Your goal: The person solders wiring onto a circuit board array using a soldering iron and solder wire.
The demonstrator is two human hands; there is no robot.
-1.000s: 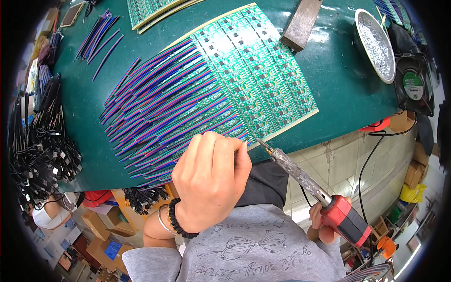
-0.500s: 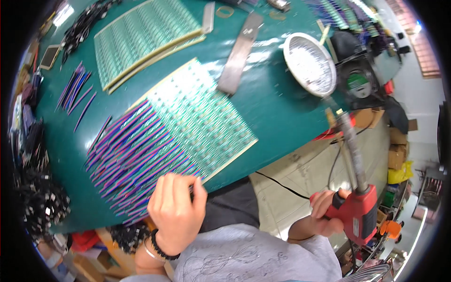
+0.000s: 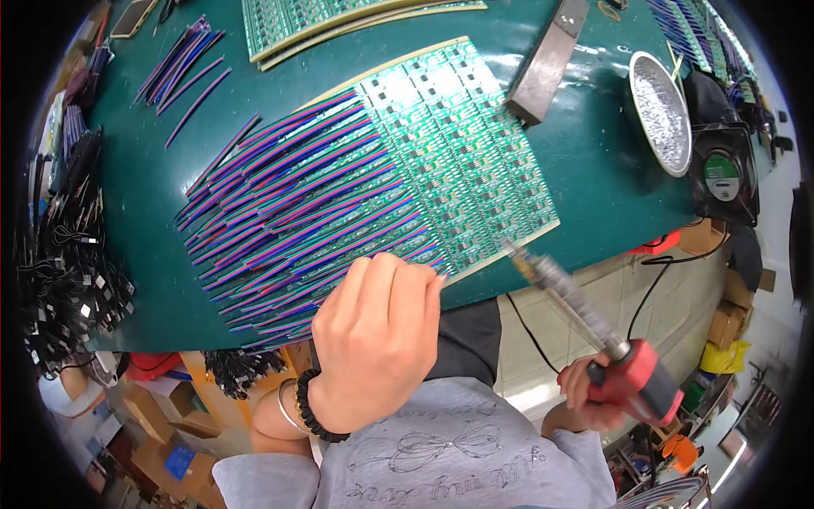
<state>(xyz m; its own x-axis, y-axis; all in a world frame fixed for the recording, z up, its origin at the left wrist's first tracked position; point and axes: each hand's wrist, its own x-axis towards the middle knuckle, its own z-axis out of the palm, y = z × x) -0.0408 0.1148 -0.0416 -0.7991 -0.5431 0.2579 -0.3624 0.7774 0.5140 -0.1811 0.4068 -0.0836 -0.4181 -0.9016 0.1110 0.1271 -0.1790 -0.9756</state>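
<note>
My left hand (image 3: 376,327) is closed, knuckles up, at the near edge of a green circuit board panel (image 3: 475,140). Its fingertips are curled under, so what they pinch is hidden. Rows of red, blue and green wire pieces (image 3: 288,204) lie across the panel's left half and past its left edge. My right hand (image 3: 585,397) grips a red and black soldering gun (image 3: 649,382) at the lower right. Its long metal barrel, blurred by motion, points up and left, with the tip close to the panel's near right corner.
A bowl (image 3: 676,171) of silvery material stands to the right beside a small black fan (image 3: 723,178). A flat metal bar (image 3: 549,64) lies beyond the panel. More stacked panels (image 3: 339,24) are at the back, loose wires (image 3: 182,64) at the left, and bundled black cables (image 3: 72,263) farther left.
The soldering gun's tip has swung left and down, from beside the bowl to the panel's near corner. My left hand stays closed at the panel's near edge. The whole view has shifted.
</note>
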